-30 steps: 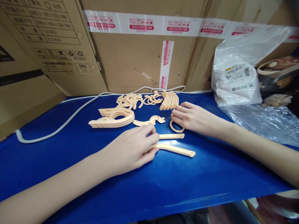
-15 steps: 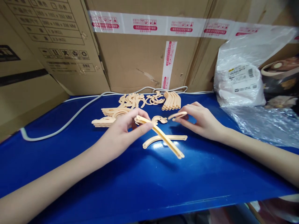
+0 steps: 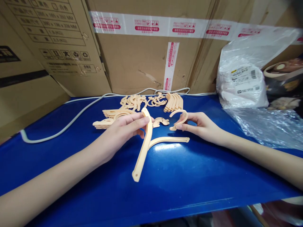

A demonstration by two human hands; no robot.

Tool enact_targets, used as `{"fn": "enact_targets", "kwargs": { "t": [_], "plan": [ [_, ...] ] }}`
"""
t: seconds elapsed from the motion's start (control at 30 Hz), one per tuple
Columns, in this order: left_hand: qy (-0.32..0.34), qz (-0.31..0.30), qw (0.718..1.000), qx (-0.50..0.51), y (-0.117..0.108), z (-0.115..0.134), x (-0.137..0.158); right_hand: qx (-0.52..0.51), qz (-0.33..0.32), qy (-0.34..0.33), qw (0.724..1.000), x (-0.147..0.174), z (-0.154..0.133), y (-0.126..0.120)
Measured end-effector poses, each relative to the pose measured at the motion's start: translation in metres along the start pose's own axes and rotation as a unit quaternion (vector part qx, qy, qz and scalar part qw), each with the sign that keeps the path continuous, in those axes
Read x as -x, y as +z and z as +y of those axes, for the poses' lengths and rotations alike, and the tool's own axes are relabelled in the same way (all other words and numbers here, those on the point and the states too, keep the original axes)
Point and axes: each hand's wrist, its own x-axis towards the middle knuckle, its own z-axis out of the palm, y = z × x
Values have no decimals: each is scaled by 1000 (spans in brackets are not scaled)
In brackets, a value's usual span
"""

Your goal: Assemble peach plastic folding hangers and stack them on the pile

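Observation:
Pinched in my left hand (image 3: pixel 127 126) is a beige hanger arm (image 3: pixel 143 151), a long curved piece held near its top end, its lower end slanting toward me. My right hand (image 3: pixel 196 126) grips a beige hanger hook (image 3: pixel 183 118) by its lower part, the curve facing left. A second hanger arm (image 3: pixel 170 139) lies on the blue table between the hands, its left end hidden behind the held one. Just behind my left fingers lies a small beige piece with a wavy outline (image 3: pixel 161 122).
Stacked flat beige pieces (image 3: pixel 104 123) lie left of centre. Farther back are a heap of curved pieces (image 3: pixel 133 101), loose hooks (image 3: pixel 156 100) and a row of hanger arms (image 3: pixel 174 101). A white cable (image 3: pixel 82 112) runs along the cardboard boxes (image 3: pixel 142 60); a plastic-wrapped package (image 3: pixel 243 82) stands right.
My left hand has turned the hanger arm so its lower end swung from right to left, toward me. My right hand has tilted the hook, and its curve now shows fully.

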Motion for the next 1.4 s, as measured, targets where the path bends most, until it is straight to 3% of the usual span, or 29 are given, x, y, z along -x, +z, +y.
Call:
{"fn": "enact_targets", "kwargs": {
  "t": [0.17, 0.27, 0.37, 0.47, 0.53, 0.63, 0.8, 1.1, 1.23, 1.4],
  "plan": [
    [-33, -24, 997, 65, 1, 1, 0, 6, -7, -12, 1000, -1, -2, -1],
    [-28, -72, 996, 51, 1, -2, 1, -4, -8, -8, 1000, -2, -2, -1],
    [41, -84, 986, -137, 2, -4, 6, -15, -13, 7, 1000, -3, -1, -1],
    [105, -69, 918, -377, 6, -2, 12, -48, -19, 17, 999, -4, 1, 0],
    [113, -73, 884, -447, 10, -1, 15, -75, -23, 23, 997, -4, 2, 1],
    [132, -69, 864, -482, 14, -2, 15, -88, -30, 30, 995, -4, 2, 2],
    [153, -85, 867, -466, 17, -7, 10, -77, -67, 35, 994, -4, -3, 2],
    [142, -82, 897, -411, 21, -5, 12, -244, -81, 97, 962, -2, -14, 6],
    [164, -85, 912, -367, 18, -5, 10, -265, -52, 109, 957, -3, -10, 11],
    [189, -64, 911, -361, 20, -11, 5, -308, -5, 121, 944, -5, -3, 12]
  ]
}}
